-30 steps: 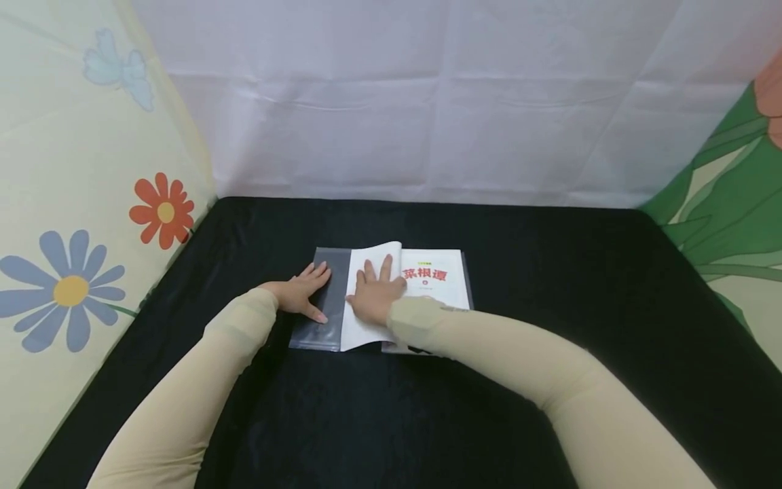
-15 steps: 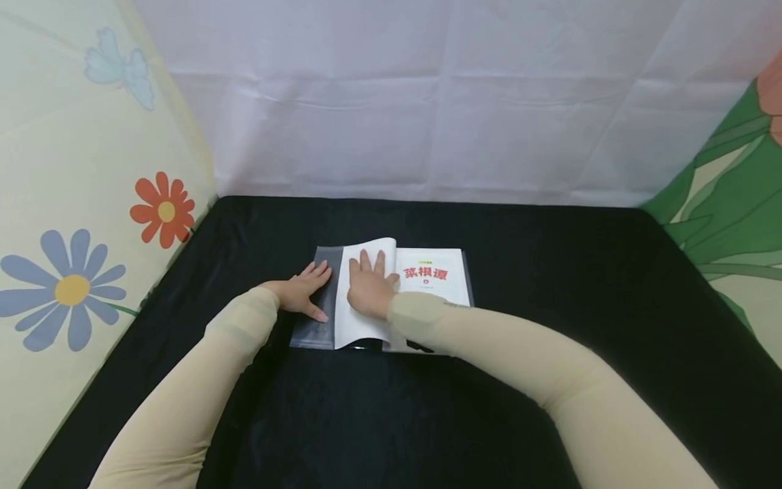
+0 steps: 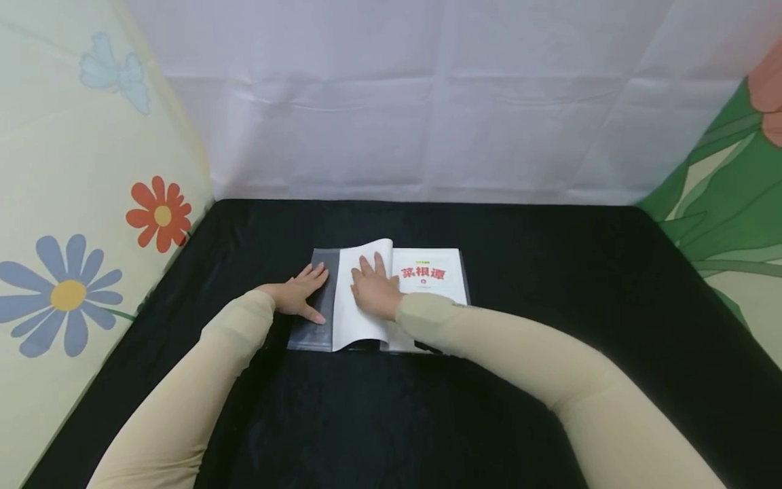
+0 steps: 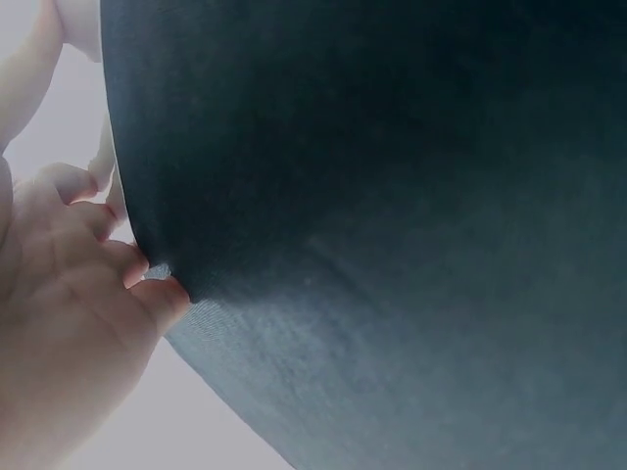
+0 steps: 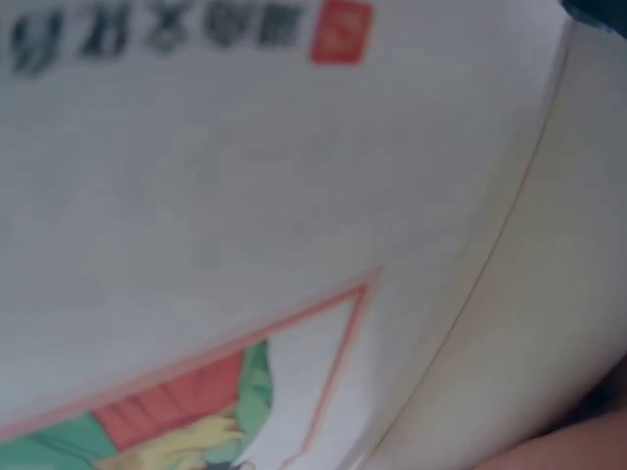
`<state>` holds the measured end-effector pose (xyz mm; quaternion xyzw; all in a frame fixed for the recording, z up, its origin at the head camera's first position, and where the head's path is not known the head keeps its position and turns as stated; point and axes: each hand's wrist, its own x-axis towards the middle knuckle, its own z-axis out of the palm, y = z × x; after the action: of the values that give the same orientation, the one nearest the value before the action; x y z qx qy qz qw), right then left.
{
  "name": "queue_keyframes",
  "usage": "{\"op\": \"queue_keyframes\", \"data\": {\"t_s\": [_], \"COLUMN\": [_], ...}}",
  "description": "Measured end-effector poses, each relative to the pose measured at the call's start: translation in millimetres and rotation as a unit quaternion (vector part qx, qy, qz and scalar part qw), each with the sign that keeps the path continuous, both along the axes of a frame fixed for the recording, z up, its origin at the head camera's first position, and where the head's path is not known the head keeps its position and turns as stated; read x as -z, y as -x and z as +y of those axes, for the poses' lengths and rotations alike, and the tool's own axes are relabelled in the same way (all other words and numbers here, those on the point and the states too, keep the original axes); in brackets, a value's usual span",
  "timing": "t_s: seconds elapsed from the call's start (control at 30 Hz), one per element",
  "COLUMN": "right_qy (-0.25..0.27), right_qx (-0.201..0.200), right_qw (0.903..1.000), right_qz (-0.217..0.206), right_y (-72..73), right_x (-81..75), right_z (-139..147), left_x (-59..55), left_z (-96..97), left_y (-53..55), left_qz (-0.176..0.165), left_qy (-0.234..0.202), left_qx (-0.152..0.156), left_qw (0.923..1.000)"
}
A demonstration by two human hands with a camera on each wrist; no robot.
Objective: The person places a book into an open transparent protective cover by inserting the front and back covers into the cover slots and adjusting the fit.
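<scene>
A book with red title characters lies opened on the black cloth. Its white front leaf is turned to the left, curving up near the spine, over a clear plastic cover flap. My left hand rests on that flap with its fingers spread. My right hand presses on the white leaf, fingers stretched out, and its forearm crosses the lower title page. In the right wrist view, a red-framed picture shows on the title page. A bit of the right hand is at the lower right corner.
Black cloth covers the table all around the book. A white cloth backdrop hangs behind it. Flower-printed panels stand along both sides.
The right hand and the white leaf under it have moved slightly to the left, covering more of the plastic flap. Over the last half second the right hand shifted only a little; the left hand stays in place.
</scene>
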<state>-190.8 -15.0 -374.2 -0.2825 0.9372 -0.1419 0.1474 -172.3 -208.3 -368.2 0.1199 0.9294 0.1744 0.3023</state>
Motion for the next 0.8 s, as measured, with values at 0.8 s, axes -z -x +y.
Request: {"op": "queue_keyframes", "data": {"t_s": [0.8], "right_qy": [-0.073], "right_qx": [-0.009], "right_qw": [0.9971], "right_qz": [0.018], "right_y": [-1.9], "right_x": [1.5], "right_z": [-9.5], "left_x": [-2.4], "left_z": [-1.5], "left_y": [0.9], "left_qz": [-0.008], "left_qy": [-0.009], "left_qx": [0.005], "left_qw": [0.9999]}}
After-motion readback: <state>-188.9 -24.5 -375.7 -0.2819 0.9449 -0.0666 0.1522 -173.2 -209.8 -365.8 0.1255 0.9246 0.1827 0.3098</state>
